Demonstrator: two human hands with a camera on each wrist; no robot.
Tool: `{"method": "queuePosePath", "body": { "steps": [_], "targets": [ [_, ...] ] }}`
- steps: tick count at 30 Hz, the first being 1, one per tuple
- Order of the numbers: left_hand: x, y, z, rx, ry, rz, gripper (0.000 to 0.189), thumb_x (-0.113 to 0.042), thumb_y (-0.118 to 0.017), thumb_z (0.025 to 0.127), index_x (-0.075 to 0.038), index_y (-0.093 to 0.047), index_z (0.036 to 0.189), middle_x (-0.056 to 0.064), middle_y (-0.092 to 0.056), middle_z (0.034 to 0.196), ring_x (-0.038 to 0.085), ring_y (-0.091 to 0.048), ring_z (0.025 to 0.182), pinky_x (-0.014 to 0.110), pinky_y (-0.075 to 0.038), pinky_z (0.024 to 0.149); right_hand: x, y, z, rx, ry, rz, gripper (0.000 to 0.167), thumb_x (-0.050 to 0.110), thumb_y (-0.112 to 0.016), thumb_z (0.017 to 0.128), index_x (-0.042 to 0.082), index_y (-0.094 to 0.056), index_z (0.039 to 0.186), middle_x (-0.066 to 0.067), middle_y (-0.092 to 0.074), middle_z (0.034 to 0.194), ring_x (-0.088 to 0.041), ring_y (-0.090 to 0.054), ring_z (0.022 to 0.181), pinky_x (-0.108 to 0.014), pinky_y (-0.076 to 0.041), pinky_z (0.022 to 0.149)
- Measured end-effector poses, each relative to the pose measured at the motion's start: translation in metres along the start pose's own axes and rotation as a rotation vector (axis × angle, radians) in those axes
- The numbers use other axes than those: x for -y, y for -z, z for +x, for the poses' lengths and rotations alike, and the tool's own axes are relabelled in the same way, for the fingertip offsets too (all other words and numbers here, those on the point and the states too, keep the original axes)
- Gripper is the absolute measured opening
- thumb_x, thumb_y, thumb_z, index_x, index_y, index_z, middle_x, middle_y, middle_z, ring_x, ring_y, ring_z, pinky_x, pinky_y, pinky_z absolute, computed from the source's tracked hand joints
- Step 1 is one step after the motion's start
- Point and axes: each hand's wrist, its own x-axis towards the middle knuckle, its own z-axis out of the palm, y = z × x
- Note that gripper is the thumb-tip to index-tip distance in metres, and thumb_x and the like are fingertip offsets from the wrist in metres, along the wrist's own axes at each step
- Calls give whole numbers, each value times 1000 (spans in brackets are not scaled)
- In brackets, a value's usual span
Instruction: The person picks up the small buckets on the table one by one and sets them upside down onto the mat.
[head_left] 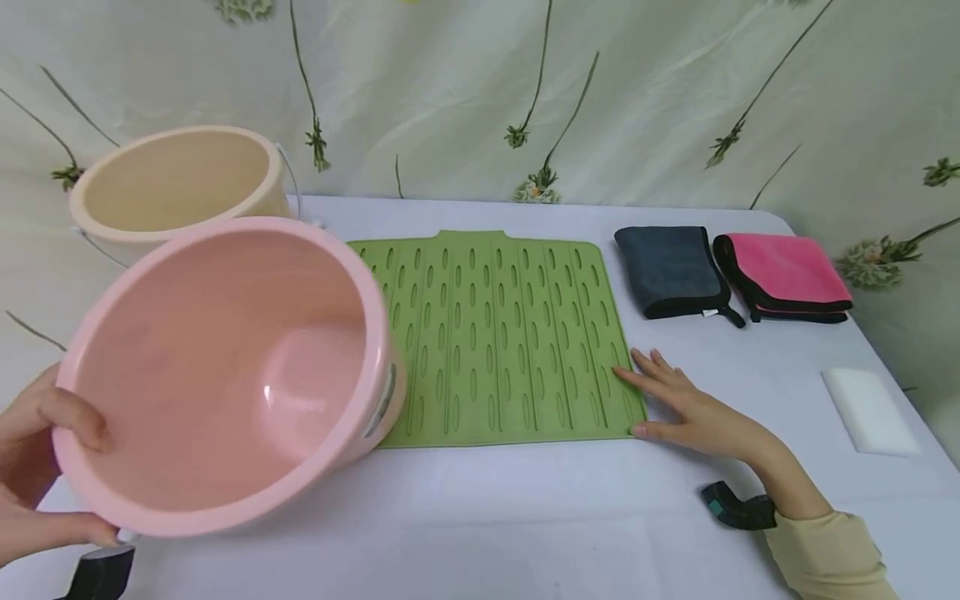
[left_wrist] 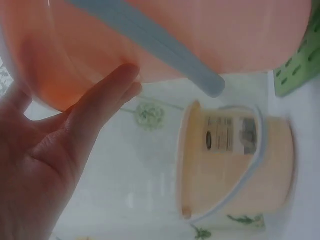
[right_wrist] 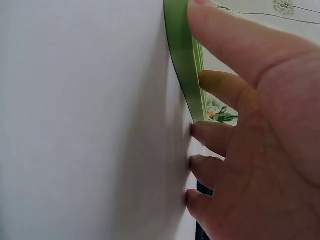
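Note:
My left hand [head_left: 26, 425] grips the rim of a pink bucket [head_left: 225, 367], which is tilted with its mouth toward me. In the left wrist view, a pale grey handle [left_wrist: 165, 50] crosses the bucket's outer wall. The bucket overlaps the left part of a green ribbed mat [head_left: 495, 333] in the head view. At the mat's right edge, my right hand [head_left: 690, 412] rests with fingers spread and nothing gripped. The right wrist view has the thumb and forefinger on the mat's edge [right_wrist: 185, 55], while other fingertips [right_wrist: 194, 162] meet the white cloth.
Behind the pink bucket stands a cream bucket [head_left: 180, 183] with a label and wire-like handle. Folded dark blue [head_left: 671, 271] and pink cloths [head_left: 787, 267] lie at the back right. A white sponge-like block [head_left: 870, 412] sits near the table's right edge. Flower-print fabric hangs behind.

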Motion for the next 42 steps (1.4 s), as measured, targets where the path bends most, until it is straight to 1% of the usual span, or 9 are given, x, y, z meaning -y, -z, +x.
{"method": "queuePosePath", "body": {
  "steps": [4, 7, 12, 15, 18, 26, 33, 37, 42],
  "targets": [
    [-13, -34, 39, -1, 68, 22, 70, 23, -84, 36, 14, -52, 97, 24, -37, 121, 27, -37, 109, 19, -46, 81, 5, 2, 1, -30, -1, -27, 78, 32, -69, 86, 16, -26, 149, -17, -10, 153, -39, 2, 137, -60, -5, 104],
    [-16, -50, 63, 67, 100, 38, 67, 21, -85, 39, 9, -53, 97, 22, -39, 117, 28, -33, 110, 19, -43, 83, 18, 4, 5, -125, 59, -80, 90, 29, -72, 84, 15, -13, 151, -12, -8, 154, -35, -2, 138, -52, -8, 108],
    [-9, -69, 100, 249, 21, -79, 62, 6, -88, 50, 8, -49, 98, 20, -40, 115, 28, -34, 110, 26, -40, 84, 55, 1, 26, -300, 389, -214, 108, 38, -74, 79, 7, 0, 150, -15, -4, 154, -31, -11, 138, -37, -15, 109],
    [-5, -76, 111, 296, 14, -121, 58, -1, -88, 56, 7, -48, 98, 18, -42, 111, 27, -37, 108, 28, -41, 82, 73, -9, 41, -352, 608, -237, 113, 44, -74, 76, 12, 6, 150, -22, -5, 152, -36, -15, 137, -40, -20, 108],
    [-2, -80, 116, 309, 22, -128, 57, -5, -89, 59, 6, -49, 98, 15, -45, 103, 25, -41, 104, 28, -42, 79, 85, -19, 52, -372, 704, -206, 116, 47, -75, 74, 18, 8, 150, -24, -7, 151, -38, -19, 135, -43, -24, 106],
    [7, -86, 136, 335, 39, -158, 56, -10, -89, 61, 3, -48, 97, 14, -45, 97, 25, -44, 99, 31, -45, 76, 95, -34, 66, -402, 695, -95, 92, 42, -65, 85, -3, -11, 143, -21, -38, 135, -28, -48, 112, -39, -41, 93],
    [24, -91, 154, 324, 39, -265, 54, -7, -84, 68, 5, -46, 105, 17, -44, 103, 25, -45, 98, 32, -50, 74, 88, -35, 63, -452, 676, -86, 97, 39, -63, 86, 4, 4, 146, -24, -26, 142, -31, -45, 116, -41, -40, 95],
    [36, -100, 164, 233, 74, -367, 71, -18, -77, 79, 1, -36, 133, 23, -36, 130, 26, -47, 106, 33, -51, 76, 83, -37, 58, -446, 620, -42, 106, 42, -65, 83, 12, 13, 148, -18, -9, 152, -29, -39, 124, -42, -44, 91],
    [37, -116, 177, 39, 234, -351, 90, -41, -68, 84, -24, -11, 151, 11, -7, 154, 35, -35, 126, 39, -48, 85, 82, -37, 57, -449, 523, 123, 109, 43, -66, 82, 7, 14, 147, -12, 0, 154, -35, -36, 126, -46, -47, 86]
  ]
}}
